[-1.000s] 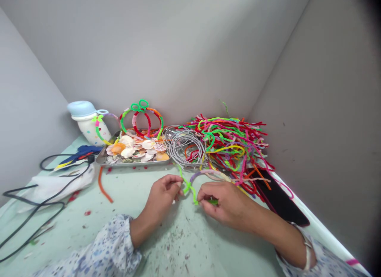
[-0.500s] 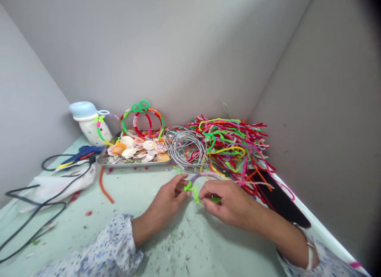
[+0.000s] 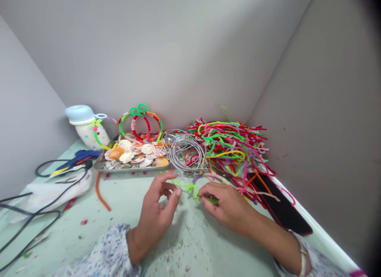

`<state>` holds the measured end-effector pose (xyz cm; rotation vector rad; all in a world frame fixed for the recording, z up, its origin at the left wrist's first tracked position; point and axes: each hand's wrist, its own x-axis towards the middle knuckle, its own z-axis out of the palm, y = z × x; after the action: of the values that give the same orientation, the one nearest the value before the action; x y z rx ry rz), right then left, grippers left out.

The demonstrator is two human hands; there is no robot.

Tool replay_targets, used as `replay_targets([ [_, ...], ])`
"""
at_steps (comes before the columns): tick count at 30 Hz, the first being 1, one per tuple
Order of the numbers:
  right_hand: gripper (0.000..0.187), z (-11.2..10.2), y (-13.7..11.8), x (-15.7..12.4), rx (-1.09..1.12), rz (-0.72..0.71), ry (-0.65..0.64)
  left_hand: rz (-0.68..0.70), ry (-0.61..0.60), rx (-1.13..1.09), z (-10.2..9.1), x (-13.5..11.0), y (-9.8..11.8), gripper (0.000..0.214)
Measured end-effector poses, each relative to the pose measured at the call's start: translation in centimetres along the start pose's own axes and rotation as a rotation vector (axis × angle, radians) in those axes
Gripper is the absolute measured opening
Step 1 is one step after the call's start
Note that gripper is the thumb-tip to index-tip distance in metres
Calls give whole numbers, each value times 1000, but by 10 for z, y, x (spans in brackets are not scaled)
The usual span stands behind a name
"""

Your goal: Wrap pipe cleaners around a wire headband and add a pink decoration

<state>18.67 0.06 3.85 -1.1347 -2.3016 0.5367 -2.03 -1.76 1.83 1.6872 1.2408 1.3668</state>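
My right hand (image 3: 224, 201) pinches a bright green pipe cleaner (image 3: 192, 188) between thumb and fingertips. The green piece is bent and joins a purple, pink and cream pipe-cleaner arc (image 3: 212, 176) that curves behind my right hand; its far part is hidden there. A thin green end reaches left from the bend. My left hand (image 3: 160, 207) is just left of it, thumb and fingers apart and curved, touching nothing that I can see.
Behind my hands stand a metal tray of seashells (image 3: 131, 169), coiled grey wire (image 3: 175, 160) and a heap of coloured pipe cleaners (image 3: 232, 142). Finished-looking hoops (image 3: 160, 122) rest on the tray. At left are a bottle (image 3: 89, 130), pliers (image 3: 74, 160) and a black cable (image 3: 44, 209). A black phone-like slab (image 3: 293, 213) lies right.
My left hand has let go of the green pipe cleaner and drawn back to the left, its fingers spreading. My right hand keeps its pinch in nearly the same place.
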Motion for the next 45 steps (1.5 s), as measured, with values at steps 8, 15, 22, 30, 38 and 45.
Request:
replay_targets([
  [8,14,10,-2,-3,61,-11,95,-78,-331,88,10,-10,-7,14],
  [15,10,20,-3,-7,78,18,94,-8,-313,108,11,-8,-8,10],
  [22,10,28,-3,-9,101,57,107,73,-311,77,9,-6,-8,14],
  [30,11,18,-8,-10,127,55,100,223,-329,75,4,-4,-5,20],
  [38,10,16,-7,-8,193,31,102,135,-337,49,5,-2,-3,6],
  [45,13,10,-10,-7,262,69,50,261,-402,115,-1,-2,-2,20],
])
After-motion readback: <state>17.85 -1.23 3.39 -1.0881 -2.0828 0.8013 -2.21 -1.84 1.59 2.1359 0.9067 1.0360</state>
